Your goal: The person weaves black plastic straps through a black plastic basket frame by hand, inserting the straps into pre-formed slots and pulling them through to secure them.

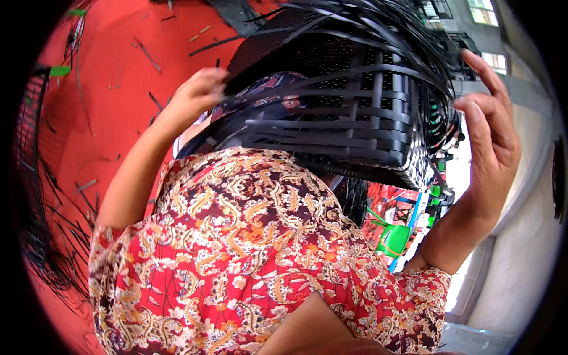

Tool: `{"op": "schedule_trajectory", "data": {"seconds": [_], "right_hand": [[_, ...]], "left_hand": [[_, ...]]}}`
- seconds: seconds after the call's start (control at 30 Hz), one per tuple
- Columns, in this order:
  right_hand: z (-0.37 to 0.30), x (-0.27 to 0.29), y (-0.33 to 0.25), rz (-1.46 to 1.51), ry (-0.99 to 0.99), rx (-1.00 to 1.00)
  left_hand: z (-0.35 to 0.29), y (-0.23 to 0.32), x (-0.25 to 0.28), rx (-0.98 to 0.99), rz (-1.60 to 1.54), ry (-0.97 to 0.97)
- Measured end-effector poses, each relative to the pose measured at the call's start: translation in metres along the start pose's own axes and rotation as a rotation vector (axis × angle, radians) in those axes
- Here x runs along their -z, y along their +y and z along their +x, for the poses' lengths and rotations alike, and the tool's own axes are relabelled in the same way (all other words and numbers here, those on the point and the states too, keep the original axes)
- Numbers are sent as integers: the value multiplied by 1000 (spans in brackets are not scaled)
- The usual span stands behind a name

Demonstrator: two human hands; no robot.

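A half-woven black basket-like frame [390, 118] of flat plastic strips lies tilted across my lap, its woven corner toward the right. Loose black strips [378, 23] fan out over its top and bend down its right side. At its left edge, my left hand [201, 93] is closed, fingertips pinched and somewhat blurred, where the end of a long black strip [266, 93] meets them. To the right of the woven corner, my right hand [494, 127] is raised with thumb and fingers curved and apart; nothing shows between them.
Strip scraps [86, 186] litter the red floor [118, 112]. A black mesh piece [29, 130] and a tangle of strips [44, 260] lie at the far left. Below right is a green plastic chair [394, 238]. A pale wall [520, 236] rises at the right.
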State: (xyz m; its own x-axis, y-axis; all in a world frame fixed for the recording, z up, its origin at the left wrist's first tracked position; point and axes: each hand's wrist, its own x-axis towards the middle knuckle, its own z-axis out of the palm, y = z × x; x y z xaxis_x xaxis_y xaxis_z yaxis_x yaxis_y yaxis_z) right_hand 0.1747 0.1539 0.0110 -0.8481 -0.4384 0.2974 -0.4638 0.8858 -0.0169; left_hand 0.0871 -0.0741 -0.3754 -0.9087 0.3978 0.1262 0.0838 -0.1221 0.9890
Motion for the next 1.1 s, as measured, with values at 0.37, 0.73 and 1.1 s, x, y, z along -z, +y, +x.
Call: {"op": "schedule_trajectory", "data": {"seconds": [0.37, 0.73, 1.1], "right_hand": [[-123, 2, 45, 522, 507, -323], [-147, -45, 71, 502, 561, -350], [-104, -68, 44, 24, 200, -59]], "left_hand": [[-361, -278, 221, 927, 1231, -360], [-429, -182, 238, 1279, 1151, -127], [-71, 50, 119, 22, 191, 462]]}}
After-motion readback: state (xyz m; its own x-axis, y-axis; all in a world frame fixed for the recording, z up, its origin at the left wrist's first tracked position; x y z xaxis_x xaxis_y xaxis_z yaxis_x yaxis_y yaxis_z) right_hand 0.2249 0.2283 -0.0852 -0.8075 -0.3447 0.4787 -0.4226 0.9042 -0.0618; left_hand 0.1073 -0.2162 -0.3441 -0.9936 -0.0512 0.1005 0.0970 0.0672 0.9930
